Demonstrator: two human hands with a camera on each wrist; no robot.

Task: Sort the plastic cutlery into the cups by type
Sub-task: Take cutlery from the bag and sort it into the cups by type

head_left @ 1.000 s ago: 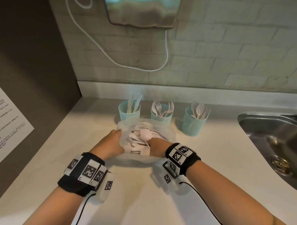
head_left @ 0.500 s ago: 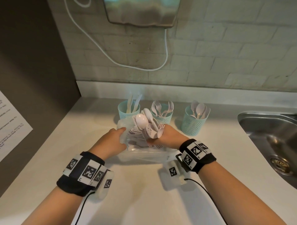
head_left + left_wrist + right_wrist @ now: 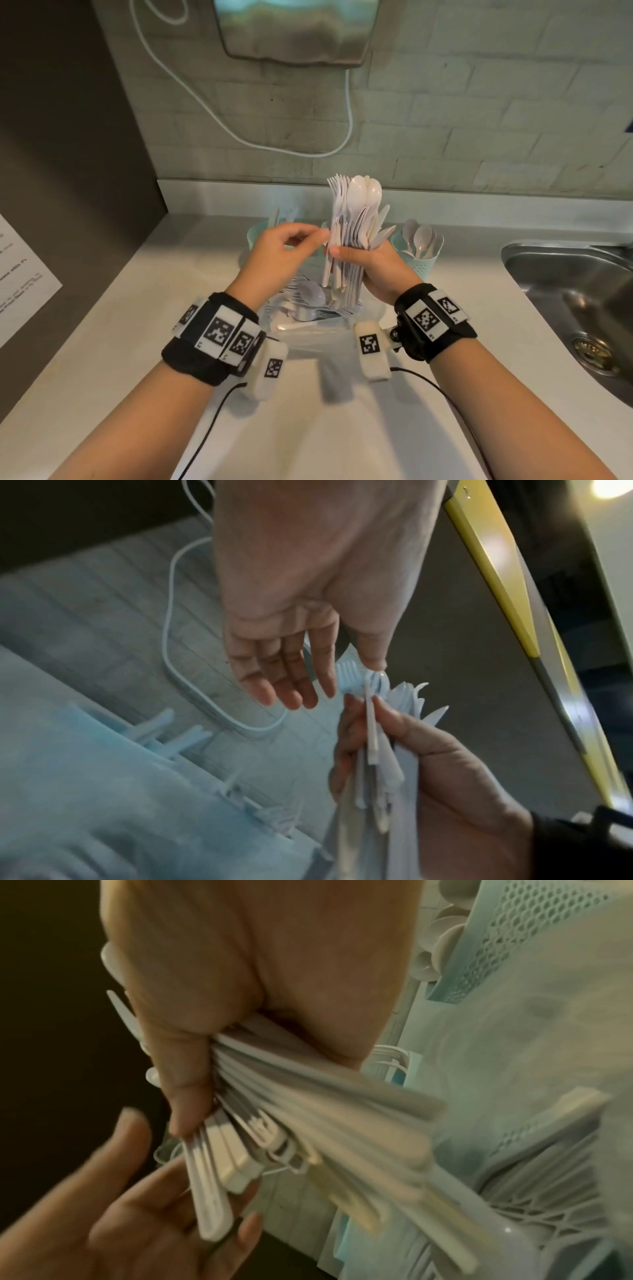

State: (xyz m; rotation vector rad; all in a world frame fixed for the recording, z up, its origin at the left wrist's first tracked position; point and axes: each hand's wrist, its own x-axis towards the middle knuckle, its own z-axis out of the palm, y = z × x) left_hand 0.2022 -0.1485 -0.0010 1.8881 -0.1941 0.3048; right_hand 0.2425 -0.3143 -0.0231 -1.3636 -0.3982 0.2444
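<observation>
My right hand (image 3: 359,262) grips a thick bundle of white plastic cutlery (image 3: 354,219) upright above the counter, with spoon bowls and fork tines on top. The wrist views show the same bundle (image 3: 383,750) (image 3: 291,1096). My left hand (image 3: 318,236) is beside it, fingers straight, its fingertips (image 3: 329,691) at a fork head in the bundle. Below lies a clear container (image 3: 371,310) with more cutlery. A teal cup (image 3: 419,263) with spoons stands at the right. Another teal cup (image 3: 255,236) shows behind my left hand. The bundle hides the middle cup.
A steel sink (image 3: 565,291) is set into the counter (image 3: 342,428) at the right. A white cable (image 3: 239,130) loops down the tiled wall from a metal dispenser (image 3: 294,31). A dark panel with a paper sheet (image 3: 20,274) bounds the left side.
My right hand has lifted the handful of cutlery out of the container and stood it upright. My left hand has left the container's edge and come up to the bundle.
</observation>
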